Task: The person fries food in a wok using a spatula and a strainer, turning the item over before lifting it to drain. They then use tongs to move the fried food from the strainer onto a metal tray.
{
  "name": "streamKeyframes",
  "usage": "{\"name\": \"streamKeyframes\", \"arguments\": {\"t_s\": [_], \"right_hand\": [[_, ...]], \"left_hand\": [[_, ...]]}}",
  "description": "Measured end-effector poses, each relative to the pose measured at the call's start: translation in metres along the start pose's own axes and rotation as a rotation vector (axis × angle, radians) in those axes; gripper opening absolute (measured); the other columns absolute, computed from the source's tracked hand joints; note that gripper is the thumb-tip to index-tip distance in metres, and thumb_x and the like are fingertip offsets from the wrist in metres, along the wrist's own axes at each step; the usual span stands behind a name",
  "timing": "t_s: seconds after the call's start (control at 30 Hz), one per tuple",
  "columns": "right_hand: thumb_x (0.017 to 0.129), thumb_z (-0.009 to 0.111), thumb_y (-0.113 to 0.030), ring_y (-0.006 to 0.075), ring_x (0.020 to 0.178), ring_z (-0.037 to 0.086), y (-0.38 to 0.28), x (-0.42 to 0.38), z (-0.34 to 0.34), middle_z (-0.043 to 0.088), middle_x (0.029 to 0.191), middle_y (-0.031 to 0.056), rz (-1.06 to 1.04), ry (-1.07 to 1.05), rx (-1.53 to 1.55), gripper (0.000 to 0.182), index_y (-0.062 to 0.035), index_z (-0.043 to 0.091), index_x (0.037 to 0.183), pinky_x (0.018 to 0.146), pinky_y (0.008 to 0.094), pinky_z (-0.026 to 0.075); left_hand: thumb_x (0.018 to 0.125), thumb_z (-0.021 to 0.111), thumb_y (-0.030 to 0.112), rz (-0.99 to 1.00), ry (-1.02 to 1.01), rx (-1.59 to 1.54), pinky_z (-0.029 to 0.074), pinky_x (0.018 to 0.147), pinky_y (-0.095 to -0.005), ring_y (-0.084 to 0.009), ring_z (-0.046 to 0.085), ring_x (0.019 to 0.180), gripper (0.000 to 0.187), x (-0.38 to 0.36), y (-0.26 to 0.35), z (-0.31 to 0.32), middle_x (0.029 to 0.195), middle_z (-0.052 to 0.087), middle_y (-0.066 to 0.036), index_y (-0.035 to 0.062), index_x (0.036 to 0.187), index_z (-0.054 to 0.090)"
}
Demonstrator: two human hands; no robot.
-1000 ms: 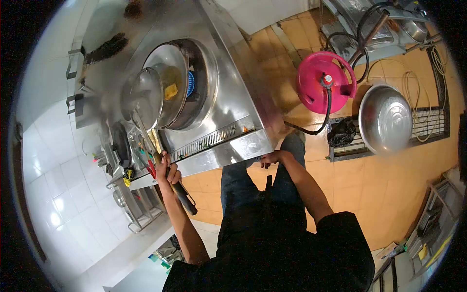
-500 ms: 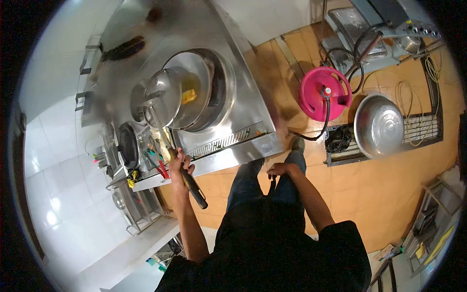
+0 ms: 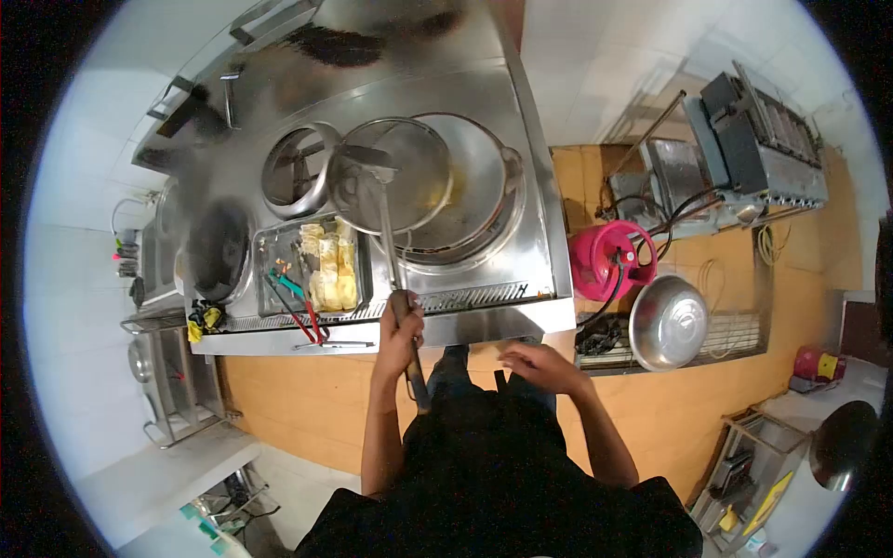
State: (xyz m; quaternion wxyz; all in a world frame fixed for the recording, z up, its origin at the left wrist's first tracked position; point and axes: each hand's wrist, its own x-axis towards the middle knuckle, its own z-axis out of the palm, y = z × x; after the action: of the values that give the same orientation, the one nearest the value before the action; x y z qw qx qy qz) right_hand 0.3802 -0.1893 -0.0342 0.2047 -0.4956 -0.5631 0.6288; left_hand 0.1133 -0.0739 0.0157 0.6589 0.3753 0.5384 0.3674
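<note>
My left hand is closed round the dark handle of a large round skimmer. Its round head hangs above the left side of a wide metal pan on the stove and partly covers it. The bottom of the pan is blurry through the mesh. Close to my waist, my right hand is held with its fingers loosely stretched and nothing visible in them. A metal tray holding pale yellow rolls sits left of the skimmer handle. Red-handled tongs lean over its front edge.
Left of the pan is an open burner ring, with a blackened wok beyond the tray. A pink gas cylinder and a large metal basin occupy the floor at right. Hoses and cords run near them.
The camera view has shifted, showing more of the stove and the tray. The skimmer stays in my left hand over the pan. My right hand's fingers have loosened from their earlier pinch near my waist.
</note>
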Motion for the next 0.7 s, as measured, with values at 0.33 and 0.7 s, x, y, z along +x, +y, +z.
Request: {"name": "streamKeyframes", "arguments": {"t_s": [0.33, 0.7], "right_hand": [[0.087, 0.071, -0.007, 0.0185, 0.097, 0.059, -0.106, 0.076, 0.102, 0.055, 0.112, 0.0129, 0.001, 0.148, 0.195, 0.061, -0.004, 0.03, 0.133, 0.078, 0.0309, 0.051], [0.086, 0.062, 0.002, 0.0252, 0.099, 0.06, -0.106, 0.101, 0.147, 0.052, 0.116, 0.0193, -0.05, 0.542, -0.019, 0.061, 0.0, 0.022, 0.133, 0.08, 0.0354, 0.051]], "left_hand": [[0.092, 0.061, 0.013, 0.382, -0.016, 0.32, 0.047, 0.07, -0.0393, -0.0284, 0.059, 0.076, 0.025, 0.017, -0.031, -0.01, 0.087, 0.06, -0.016, -0.0011, 0.11, 0.051], [0.089, 0.064, 0.016, 0.448, -0.088, 0.461, 0.049, 0.065, -0.0433, -0.0361, 0.065, 0.072, 0.031, 0.022, 0.0, -0.017, 0.079, 0.062, -0.019, 0.0008, 0.109, 0.047]]}}
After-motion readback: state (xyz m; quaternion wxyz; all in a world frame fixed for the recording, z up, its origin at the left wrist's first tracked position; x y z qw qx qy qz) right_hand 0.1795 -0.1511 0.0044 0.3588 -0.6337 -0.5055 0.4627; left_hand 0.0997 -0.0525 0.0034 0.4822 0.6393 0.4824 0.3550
